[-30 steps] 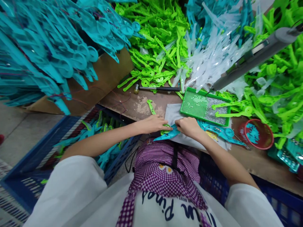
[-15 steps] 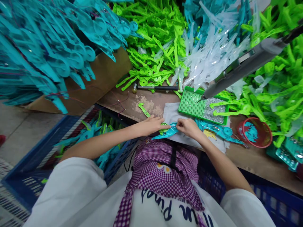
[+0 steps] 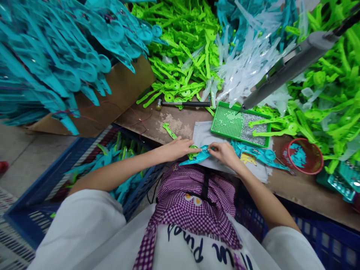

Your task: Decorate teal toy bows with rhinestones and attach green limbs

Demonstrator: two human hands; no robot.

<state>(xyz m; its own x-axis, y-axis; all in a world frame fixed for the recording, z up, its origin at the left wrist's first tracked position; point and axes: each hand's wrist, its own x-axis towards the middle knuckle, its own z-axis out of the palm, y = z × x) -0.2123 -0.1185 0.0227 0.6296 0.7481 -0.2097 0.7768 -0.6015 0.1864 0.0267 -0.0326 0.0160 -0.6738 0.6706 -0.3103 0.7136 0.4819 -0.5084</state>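
L hand (image 3: 177,148) lies w/ fingertips on a green disc (image 3: 193,149). R hand (image 3: 225,153), at its 3 o'clock, pinches the teal part (image 3: 197,157) under that disc. Both sit on a grey cloth (image 3: 202,133) at the bench edge. Green tray (image 3: 239,125) at 1 o'clock from R hand, half filled w/ small silvery bits. A grey power tool (image 3: 287,69) hangs over the tray, tip at its far rim. Red basket (image 3: 302,155) at 3 o'clock. Black-handled tool (image 3: 185,104) at 12 from L hand. Blue crate (image 3: 84,165) at 9, teal and green parts inside.
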